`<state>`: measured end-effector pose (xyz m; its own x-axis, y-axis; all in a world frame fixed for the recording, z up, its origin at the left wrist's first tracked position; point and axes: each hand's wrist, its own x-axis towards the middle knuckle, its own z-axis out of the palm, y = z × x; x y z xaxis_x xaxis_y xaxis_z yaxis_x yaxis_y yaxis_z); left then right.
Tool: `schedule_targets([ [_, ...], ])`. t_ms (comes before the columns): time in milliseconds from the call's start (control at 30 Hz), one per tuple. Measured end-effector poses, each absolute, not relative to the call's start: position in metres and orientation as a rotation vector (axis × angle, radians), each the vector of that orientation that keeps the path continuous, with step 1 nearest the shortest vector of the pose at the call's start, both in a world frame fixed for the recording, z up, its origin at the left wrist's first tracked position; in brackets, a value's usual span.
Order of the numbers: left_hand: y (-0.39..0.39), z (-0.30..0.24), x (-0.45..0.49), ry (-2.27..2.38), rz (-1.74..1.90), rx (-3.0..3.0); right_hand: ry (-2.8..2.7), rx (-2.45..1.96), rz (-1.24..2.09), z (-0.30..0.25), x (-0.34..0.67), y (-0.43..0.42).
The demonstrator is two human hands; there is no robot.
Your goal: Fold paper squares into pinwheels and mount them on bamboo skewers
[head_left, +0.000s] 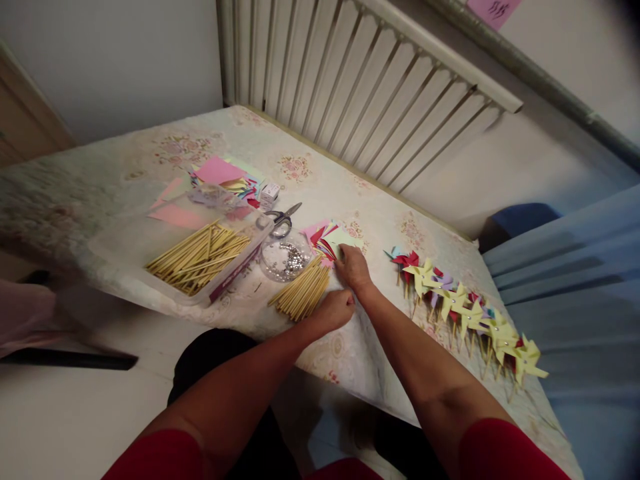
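Observation:
My left hand point(341, 310) is closed in a fist low over the table's near side, beside a bundle of thin wooden sticks point(303, 290). Whatever it may hold is hidden. Just beyond it, my right hand point(354, 267) has its fingers curled at the edge of a light green paper sheet point(345, 237); I cannot make out what is between them. Red, pink and white cut papers point(324, 241) lie fanned out left of that hand. A round clear dish point(273, 270) with small shiny metal pieces stands left of the sticks.
Scissors point(283, 221) lie behind the dish, near a small white box point(270, 193). A clear plastic tub point(185, 298) at left holds many sticks. Pink paper point(219, 171) lies behind it. Finished paper pinwheels point(473, 319) line the right side. A radiator point(340, 87) borders the far edge.

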<state>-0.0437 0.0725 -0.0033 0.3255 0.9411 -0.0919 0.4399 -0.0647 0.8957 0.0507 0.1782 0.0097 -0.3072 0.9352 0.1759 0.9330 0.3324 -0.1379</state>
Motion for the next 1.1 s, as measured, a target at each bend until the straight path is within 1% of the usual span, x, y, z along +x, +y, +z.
schedule_targets([
  [367, 0.074, -0.006, -0.042, 1.257, 0.699, 1.676, -2.326, -1.663, 0.017, 0.005, 0.053, 0.18],
  [667, 0.071, 0.006, -0.046, 1.247, 0.66, 1.644, -2.197, -1.845, -0.173, 0.009, 0.031, 0.186],
  [900, 0.071, 0.006, -0.046, 1.217, 0.688, 1.68, -2.187, -1.969, -0.228, 0.013, 0.02, 0.186],
  [1100, 0.071, 0.003, -0.044, 1.244, 0.687, 1.655, -2.213, -1.959, -0.236, 0.012, 0.018, 0.187],
])
